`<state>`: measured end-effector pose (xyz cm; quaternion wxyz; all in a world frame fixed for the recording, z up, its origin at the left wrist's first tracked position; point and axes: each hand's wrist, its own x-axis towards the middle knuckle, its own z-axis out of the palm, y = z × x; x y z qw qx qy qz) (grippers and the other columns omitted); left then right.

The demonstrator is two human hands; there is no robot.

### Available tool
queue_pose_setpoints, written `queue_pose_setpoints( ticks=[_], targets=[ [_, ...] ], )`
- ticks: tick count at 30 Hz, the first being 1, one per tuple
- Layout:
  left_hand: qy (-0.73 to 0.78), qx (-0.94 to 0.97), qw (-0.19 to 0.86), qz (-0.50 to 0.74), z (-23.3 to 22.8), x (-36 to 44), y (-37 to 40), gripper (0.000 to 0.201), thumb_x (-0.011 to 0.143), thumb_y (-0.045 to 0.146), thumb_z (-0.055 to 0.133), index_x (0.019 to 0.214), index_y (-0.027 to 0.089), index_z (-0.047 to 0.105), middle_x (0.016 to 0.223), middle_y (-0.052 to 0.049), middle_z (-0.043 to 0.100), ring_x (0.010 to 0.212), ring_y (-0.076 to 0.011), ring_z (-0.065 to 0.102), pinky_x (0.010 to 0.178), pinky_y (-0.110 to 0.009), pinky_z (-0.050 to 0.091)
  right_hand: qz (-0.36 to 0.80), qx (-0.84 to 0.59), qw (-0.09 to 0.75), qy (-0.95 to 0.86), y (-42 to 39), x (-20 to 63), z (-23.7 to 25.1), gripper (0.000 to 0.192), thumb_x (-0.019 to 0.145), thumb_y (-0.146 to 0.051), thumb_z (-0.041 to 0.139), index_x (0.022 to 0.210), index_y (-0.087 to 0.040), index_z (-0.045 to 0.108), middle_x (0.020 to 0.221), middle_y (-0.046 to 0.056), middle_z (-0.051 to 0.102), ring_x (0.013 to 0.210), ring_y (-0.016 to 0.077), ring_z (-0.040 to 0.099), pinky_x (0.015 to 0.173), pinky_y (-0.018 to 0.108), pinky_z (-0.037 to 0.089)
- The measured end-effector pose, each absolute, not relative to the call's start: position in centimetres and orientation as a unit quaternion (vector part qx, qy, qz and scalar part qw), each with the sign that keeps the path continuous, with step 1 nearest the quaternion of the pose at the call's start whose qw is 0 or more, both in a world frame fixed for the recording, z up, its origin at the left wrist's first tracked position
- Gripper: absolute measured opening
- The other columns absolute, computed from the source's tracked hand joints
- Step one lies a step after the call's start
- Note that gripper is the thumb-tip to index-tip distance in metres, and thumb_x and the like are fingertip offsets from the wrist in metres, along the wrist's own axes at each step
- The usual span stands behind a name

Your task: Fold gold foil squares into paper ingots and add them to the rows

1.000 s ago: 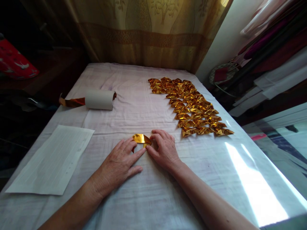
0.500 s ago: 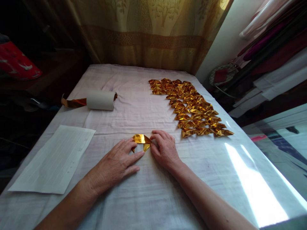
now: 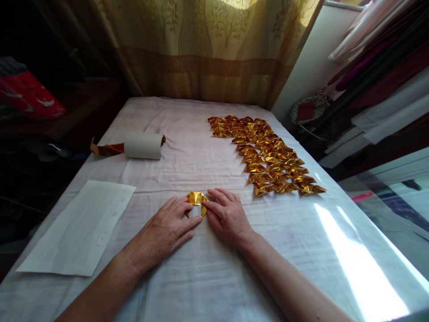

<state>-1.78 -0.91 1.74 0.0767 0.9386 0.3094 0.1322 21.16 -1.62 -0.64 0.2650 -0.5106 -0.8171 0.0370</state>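
1. The gold foil piece (image 3: pixel 196 198) was small, shiny and creased, folded into a compact shape with a bright top face and a darker corner turned down toward the person.
2. It lay on the white cloth (image 3: pixel 208 277) near the middle of the table, between the two hands and touching both.
3. The left hand (image 3: pixel 166 231) rested palm down on the cloth, its fingers (image 3: pixel 182 206) loosely spread and stretched forward, the tips pressing the left edge of the foil piece rather than gripping it.
4. The right hand (image 3: pixel 228 217) also lay flat, its fingers close together and angled left, the fingertips (image 3: pixel 209 203) set against the right edge of the foil piece; whether any of them pinched it could not be told.
5. Both forearms ran back from the hands toward the near edge of the table.
6. To the right and farther off, well apart from the hands, a long bed of folded gold pieces (image 3: pixel 268 156) lay in overlapping rows on the cloth.
7. To the left, a white paper sheet (image 3: pixel 80 228) lay flat near the table's edge.
8. Beyond it, a pale roll (image 3: pixel 143 146) lay on its side with a strip of gold foil (image 3: pixel 106 149) trailing out to the left.
9. A patterned curtain (image 3: pixel 208 49) hung behind the far end of the table.
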Motion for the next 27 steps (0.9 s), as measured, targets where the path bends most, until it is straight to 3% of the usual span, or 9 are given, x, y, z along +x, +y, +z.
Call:
queue_pose_setpoints(
  ticks=[5,13,21,24,27],
  targets=[
    [0.322,0.935,0.051,0.136,1.9,-1.1,-0.7,0.026,0.093,0.021,0.058,0.118,0.028,0.065,0.116,-0.006,0.063,0.115,-0.0238,0.056,0.109,-0.050,0.040,0.047,-0.475,0.235,-0.847,-1.5,21.6,0.1,0.027,0.091,-0.029,0.060,0.116,-0.024,0.070,0.127,0.010,0.066,0.120,0.0284,0.055,0.097,0.046,0.045],
    [0.308,0.934,-0.019,0.179,1.7,-0.2,0.0,0.021,0.098,0.020,0.049,0.112,0.022,0.065,0.103,-0.004,0.069,0.096,-0.0186,0.064,0.094,-0.037,0.050,0.041,-0.428,0.158,-0.889,-0.4,22.2,1.4,0.031,0.091,-0.036,0.064,0.120,-0.024,0.068,0.124,0.009,0.065,0.111,0.0267,0.055,0.090,0.042,0.045],
    [0.316,0.913,-0.087,0.242,0.9,0.0,0.2,0.022,0.097,0.021,0.048,0.116,0.016,0.059,0.118,-0.011,0.068,0.104,-0.0218,0.067,0.092,-0.036,0.055,0.015,-0.415,0.128,-0.901,-0.1,22.2,1.3,0.036,0.091,-0.040,0.066,0.121,-0.021,0.065,0.114,0.009,0.066,0.102,0.0247,0.055,0.085,0.037,0.043],
    [0.328,0.907,-0.059,0.257,0.4,-0.2,0.3,0.028,0.095,0.019,0.051,0.123,0.015,0.052,0.124,-0.012,0.066,0.110,-0.0228,0.065,0.094,-0.037,0.055,-0.007,-0.420,0.134,-0.898,-0.3,22.0,0.8,0.027,0.095,-0.036,0.061,0.117,-0.021,0.066,0.108,0.009,0.068,0.097,0.0225,0.057,0.081,0.035,0.042],
    [0.352,0.898,0.034,0.263,0.2,-0.8,0.4,0.037,0.092,0.024,0.058,0.127,0.019,0.046,0.128,-0.012,0.062,0.115,-0.0228,0.063,0.095,-0.037,0.055,-0.024,-0.431,0.150,-0.890,-0.3,21.8,0.4,0.019,0.098,-0.028,0.056,0.112,-0.022,0.068,0.103,0.007,0.069,0.089,0.0193,0.057,0.077,0.033,0.041]
  ],
)
